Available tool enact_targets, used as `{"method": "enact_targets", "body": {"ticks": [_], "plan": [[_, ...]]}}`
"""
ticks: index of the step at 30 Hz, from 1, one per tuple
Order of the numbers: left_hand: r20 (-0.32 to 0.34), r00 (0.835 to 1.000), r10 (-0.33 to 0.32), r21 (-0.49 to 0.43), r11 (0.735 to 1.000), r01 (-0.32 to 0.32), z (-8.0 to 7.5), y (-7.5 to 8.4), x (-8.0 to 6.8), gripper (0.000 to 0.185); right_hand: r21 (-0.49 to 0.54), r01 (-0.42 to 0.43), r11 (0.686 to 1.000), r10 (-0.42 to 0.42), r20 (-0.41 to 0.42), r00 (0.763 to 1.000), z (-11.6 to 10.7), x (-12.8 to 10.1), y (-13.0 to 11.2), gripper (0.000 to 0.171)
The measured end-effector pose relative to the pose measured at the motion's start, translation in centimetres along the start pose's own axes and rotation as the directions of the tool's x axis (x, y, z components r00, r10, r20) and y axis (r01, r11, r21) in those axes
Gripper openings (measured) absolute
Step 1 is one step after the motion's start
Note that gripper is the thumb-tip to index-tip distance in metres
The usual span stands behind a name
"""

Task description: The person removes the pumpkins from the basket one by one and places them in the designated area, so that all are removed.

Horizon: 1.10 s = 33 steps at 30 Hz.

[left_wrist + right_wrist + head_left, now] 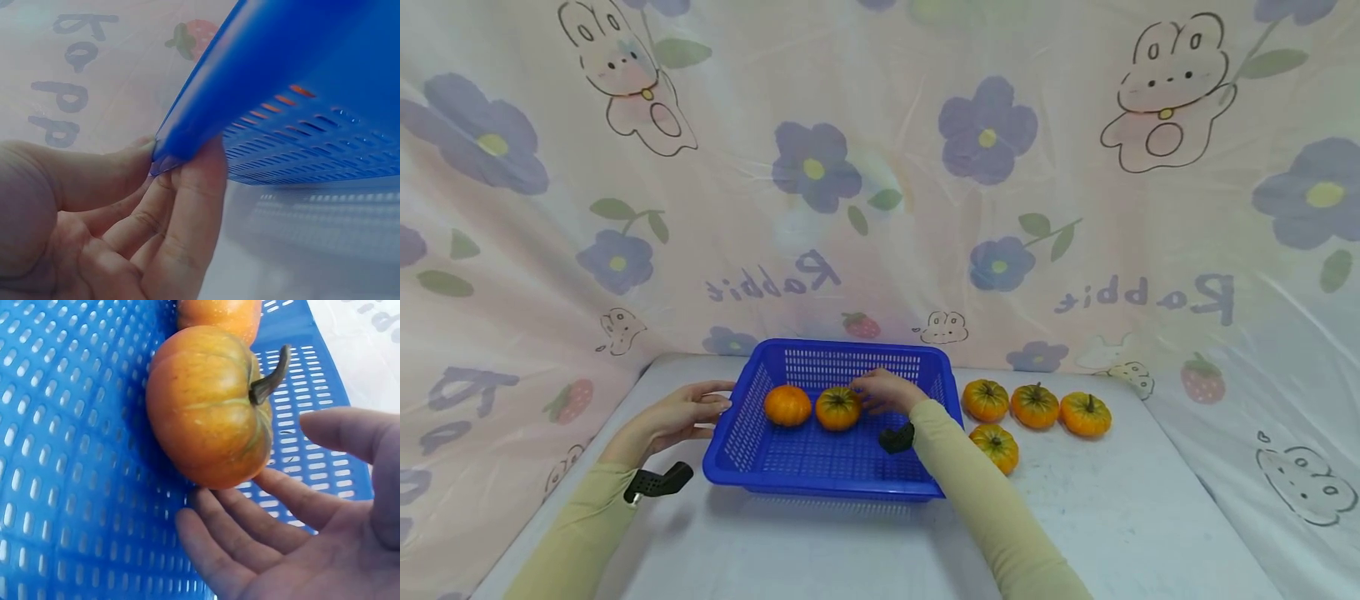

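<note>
A blue plastic basket (820, 485) stands on the white table and holds two small orange pumpkins, one at the left (787, 406) and a greener one (838, 408) beside it. My right hand (874, 390) is inside the basket just right of the greener pumpkin (209, 406). In the right wrist view that hand (281, 519) lies open, its straight fingers (212, 550) at the pumpkin's base without holding it. My left hand (700, 408) is at the basket's left rim. The left wrist view shows the left hand (156, 206) pinching the rim (187, 125) between thumb and fingers.
Several more small pumpkins lie on the table right of the basket, three in a row (1034, 406) and one nearer (995, 446). A flower-and-rabbit printed sheet (880, 208) covers the back and both sides. The table's front (820, 550) is bare.
</note>
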<state>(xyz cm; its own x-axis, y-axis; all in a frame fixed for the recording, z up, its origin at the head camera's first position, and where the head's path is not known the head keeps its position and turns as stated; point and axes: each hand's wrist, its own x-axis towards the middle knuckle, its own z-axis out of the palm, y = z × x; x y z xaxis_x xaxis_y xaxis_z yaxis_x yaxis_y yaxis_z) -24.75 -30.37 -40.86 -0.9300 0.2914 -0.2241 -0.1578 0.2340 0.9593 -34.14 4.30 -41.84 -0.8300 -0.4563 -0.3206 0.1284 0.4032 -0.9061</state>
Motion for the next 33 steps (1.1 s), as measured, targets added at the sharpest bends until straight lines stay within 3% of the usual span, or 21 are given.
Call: {"method": "enact_targets", "body": {"ticks": [6, 33], "plan": [[0.028, 1.0, 0.008, -0.01, 1.0, -0.008, -0.02, 0.19, -0.05, 0.065, -0.026, 0.01, 1.0, -0.01, 0.001, 1.0, -0.17, 0.06, 0.13, 0.038], [0.018, 1.0, 0.005, -0.021, 1.0, -0.005, 0.12, 0.22, 0.06, 0.064, -0.099, 0.036, 0.994, -0.031, 0.046, 0.998, -0.01, 0.13, 0.56, 0.047]]}}
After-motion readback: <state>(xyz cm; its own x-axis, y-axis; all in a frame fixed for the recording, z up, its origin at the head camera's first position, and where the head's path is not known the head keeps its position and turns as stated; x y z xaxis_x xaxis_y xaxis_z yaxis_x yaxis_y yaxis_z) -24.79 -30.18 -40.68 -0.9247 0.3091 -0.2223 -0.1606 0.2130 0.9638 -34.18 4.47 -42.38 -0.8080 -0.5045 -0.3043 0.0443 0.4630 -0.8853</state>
